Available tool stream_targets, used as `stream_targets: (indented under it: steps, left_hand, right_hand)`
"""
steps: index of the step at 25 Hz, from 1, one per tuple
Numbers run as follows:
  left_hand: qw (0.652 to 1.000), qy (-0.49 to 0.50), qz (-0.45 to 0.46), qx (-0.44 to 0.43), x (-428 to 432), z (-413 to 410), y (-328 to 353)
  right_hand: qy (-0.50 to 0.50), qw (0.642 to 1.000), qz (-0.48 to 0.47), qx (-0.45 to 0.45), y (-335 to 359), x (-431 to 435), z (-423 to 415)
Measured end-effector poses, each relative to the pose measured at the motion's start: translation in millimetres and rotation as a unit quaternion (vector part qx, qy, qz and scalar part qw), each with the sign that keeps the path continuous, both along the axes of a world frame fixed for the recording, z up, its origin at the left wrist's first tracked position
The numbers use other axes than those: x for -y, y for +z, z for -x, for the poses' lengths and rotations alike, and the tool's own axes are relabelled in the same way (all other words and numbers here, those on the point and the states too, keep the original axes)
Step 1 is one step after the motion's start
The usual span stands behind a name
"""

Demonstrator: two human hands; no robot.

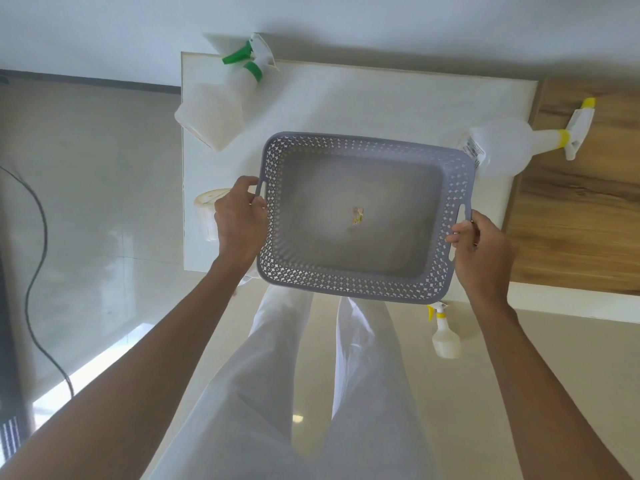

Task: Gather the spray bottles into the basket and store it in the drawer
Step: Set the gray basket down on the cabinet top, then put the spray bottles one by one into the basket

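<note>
Both hands, left hand and right hand, grip the empty grey basket by its side handles above the white cabinet top, best lowered level between the nearby spray bottles.

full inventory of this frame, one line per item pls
basket: 1, grey, perforated walls, held by both end handles over the near edge of the white top; empty but for a small scrap
green-trigger spray bottle: 1, translucent white, lying at the far left corner
large yellow-trigger spray bottle: 1, white, lying across the seam of white and wood tops, right of the basket
small yellow-trigger spray bottle: 1, pale, on the floor, near right
white container: 1, left edge, partly hidden by the hand
white top: 1
wood top: 1, brown, right
cable: 1, dark, floor left
left hand: grips left handle
right hand: grips right handle
</note>
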State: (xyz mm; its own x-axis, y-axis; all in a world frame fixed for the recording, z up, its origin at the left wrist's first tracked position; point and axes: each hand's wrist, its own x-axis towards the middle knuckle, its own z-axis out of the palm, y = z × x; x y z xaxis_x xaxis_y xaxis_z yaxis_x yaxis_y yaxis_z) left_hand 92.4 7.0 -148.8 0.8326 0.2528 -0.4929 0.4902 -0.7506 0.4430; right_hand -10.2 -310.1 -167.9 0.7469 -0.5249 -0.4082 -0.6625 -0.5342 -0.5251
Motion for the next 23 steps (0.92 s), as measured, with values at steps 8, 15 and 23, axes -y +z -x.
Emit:
stream_targets:
  steps: [8, 15, 23]
  left_hand:
    - [1.0, -0.007, -0.002, 0.01, -3, -6, -6]
    - [0.987, -0.001, -0.017, 0.16, -53, -1, 28]
    - [0.991, -0.046, -0.024, -0.127, -99, 13, -8]
  right_hand:
    - [0.0, 1.0, -0.003, 0.001, 1, -1, -6]
    - [-0.091, 0.994, 0.016, 0.05, 17, -7, 11]
    - [-0.069, 0.994, 0.003, 0.081, 45, -51, 49]
